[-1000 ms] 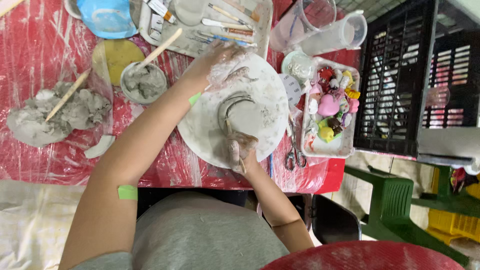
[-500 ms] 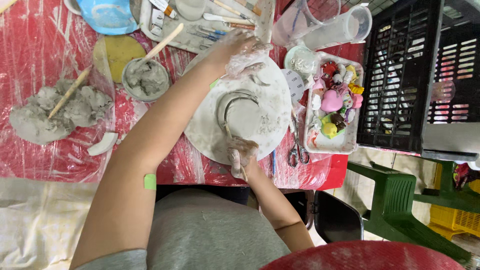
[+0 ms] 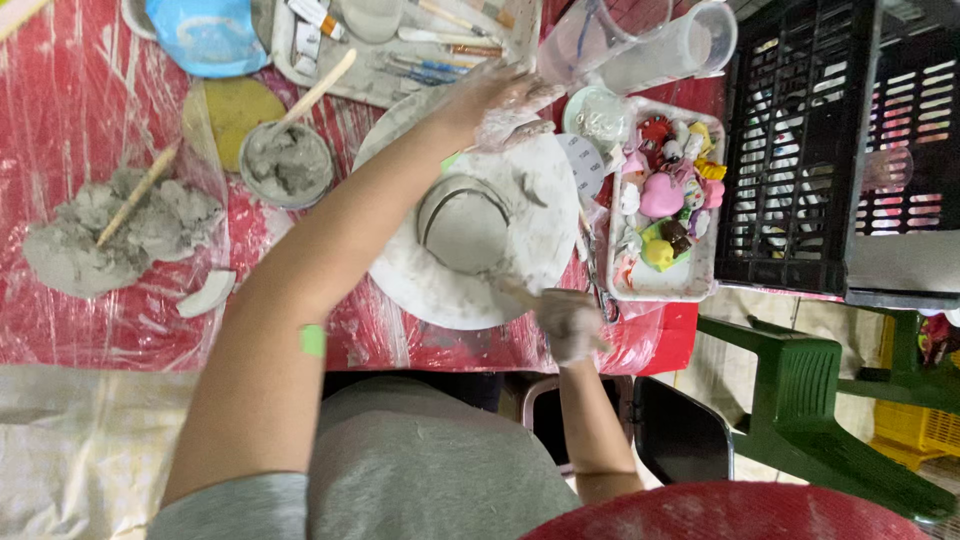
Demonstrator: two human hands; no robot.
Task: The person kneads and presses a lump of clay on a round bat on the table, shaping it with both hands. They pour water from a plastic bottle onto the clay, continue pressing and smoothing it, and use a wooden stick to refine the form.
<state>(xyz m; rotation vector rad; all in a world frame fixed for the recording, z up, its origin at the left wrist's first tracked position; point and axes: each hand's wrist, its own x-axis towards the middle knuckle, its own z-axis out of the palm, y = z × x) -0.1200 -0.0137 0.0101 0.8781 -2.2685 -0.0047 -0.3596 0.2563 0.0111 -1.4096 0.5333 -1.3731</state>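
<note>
Head view looks down on a person shaping a low grey clay form [image 3: 462, 222] on a round white board [image 3: 520, 265] set on the red plastic-covered worktop [image 3: 70, 110]. The left hand [image 3: 492, 100], clay-smeared, rests with loosely curled fingers on the board's far rim, holding nothing that can be made out. The right hand [image 3: 568, 322] is closed around a slim tool whose tip touches the board just below the clay.

Judging from this, the step goes best with the left hand steadying the board while the tool works in light, shallow strokes.

Beyond the left fingers lies a tray of paint tubes and brushes [image 3: 400, 45]. Right of them sits a white rectangular tray of small colourful charms [image 3: 665, 205], with a pink heart among them, and a round white paper tag [image 3: 585, 160] beside it.
</note>
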